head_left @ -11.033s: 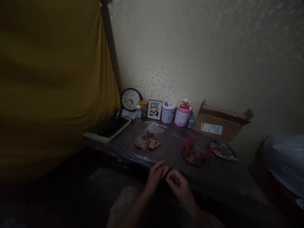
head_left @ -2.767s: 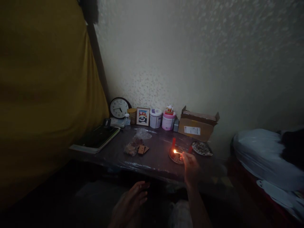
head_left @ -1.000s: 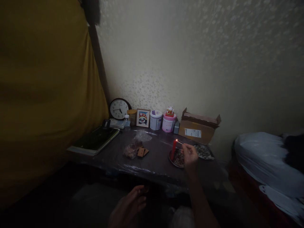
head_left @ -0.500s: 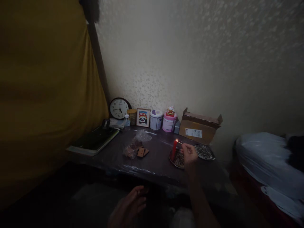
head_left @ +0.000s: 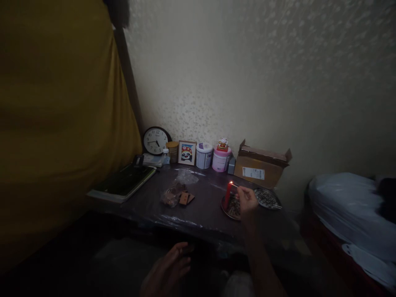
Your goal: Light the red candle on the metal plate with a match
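Observation:
My right hand (head_left: 247, 201) pinches a matchstick (head_left: 235, 185) with its tip at the top of a red candle (head_left: 228, 195). A small flame glows where the two meet. Upright, the candle stands on a small round plate (head_left: 223, 209) that also carries dark and pale bits. In front of the table edge, low in the picture, my left hand (head_left: 170, 266) is half curled. Something small and dark seems to sit between its thumb and fingers, too dim to name.
On the dark plastic-covered table (head_left: 204, 214) lie a clear bag (head_left: 185, 177), small brown boxes (head_left: 185, 198) and a green book (head_left: 123, 181). A second plate (head_left: 266, 199) is right of my hand. Behind stand a clock (head_left: 156, 141), a picture (head_left: 187, 153), tins (head_left: 204, 156) and a carton (head_left: 261, 165).
The whole view has shifted very slightly. The matchstick stays at the candle's top with the flame still showing, and both hands keep their poses.

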A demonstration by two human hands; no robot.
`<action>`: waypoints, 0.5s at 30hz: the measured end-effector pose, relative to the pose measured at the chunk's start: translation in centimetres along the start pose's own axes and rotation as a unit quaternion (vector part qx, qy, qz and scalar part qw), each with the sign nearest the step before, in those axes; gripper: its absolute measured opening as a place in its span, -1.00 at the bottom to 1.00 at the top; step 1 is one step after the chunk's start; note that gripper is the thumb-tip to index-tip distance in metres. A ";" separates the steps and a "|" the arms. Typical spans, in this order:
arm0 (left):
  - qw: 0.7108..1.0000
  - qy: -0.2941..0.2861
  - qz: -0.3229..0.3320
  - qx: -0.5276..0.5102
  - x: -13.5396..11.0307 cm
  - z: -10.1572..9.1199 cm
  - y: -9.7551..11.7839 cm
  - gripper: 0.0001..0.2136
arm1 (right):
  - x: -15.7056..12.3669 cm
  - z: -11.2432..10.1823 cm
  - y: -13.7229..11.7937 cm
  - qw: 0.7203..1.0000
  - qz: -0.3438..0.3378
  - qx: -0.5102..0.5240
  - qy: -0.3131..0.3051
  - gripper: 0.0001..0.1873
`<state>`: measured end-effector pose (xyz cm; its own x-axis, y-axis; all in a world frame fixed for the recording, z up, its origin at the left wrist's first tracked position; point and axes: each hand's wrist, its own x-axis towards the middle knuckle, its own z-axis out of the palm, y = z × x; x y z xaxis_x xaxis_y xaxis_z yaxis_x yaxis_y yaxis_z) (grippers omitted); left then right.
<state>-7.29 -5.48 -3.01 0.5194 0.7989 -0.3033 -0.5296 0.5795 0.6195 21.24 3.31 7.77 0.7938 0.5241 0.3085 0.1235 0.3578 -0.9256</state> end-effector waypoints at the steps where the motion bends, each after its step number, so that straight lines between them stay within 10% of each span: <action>1: 1.000 -0.003 -0.002 0.000 0.0 0.0 0.0 -0.68 | 0.0 0.0 0.0 1.000 0.000 -0.001 -0.001 -0.62; 15: 0.999 -0.040 -0.002 0.009 0.6 -0.9 -0.3 -0.70 | 0.2 0.1 0.1 1.000 -0.006 -0.004 0.000 -0.62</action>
<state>-7.44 -5.09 -4.05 0.5733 0.7812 -0.2470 -0.5165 0.5786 0.6313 21.33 3.53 7.77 0.7920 0.5198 0.3202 0.1382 0.3582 -0.9234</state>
